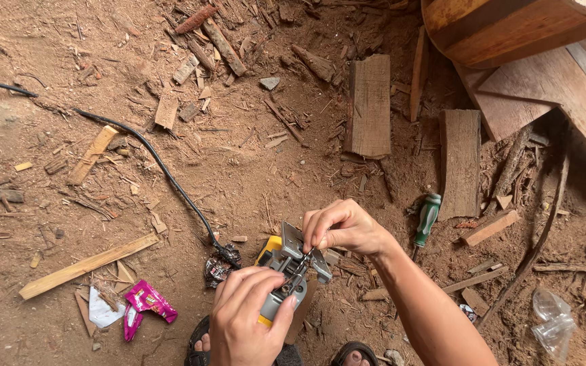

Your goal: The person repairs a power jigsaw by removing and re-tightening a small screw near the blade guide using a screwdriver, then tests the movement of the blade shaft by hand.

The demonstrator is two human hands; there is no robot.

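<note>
Sawdust floor [252, 169] strewn with planks [369, 105] and wood scraps, far to near. A black cord [164, 173] runs from the far left to a yellow-and-grey jigsaw [286, 274] held near centre. The left hand [245, 318] wraps its body; the right hand [344, 227] pinches at the blade clamp, blade fitting apparently unfinished. A green screwdriver [427, 218] lies right. No containers show.
</note>
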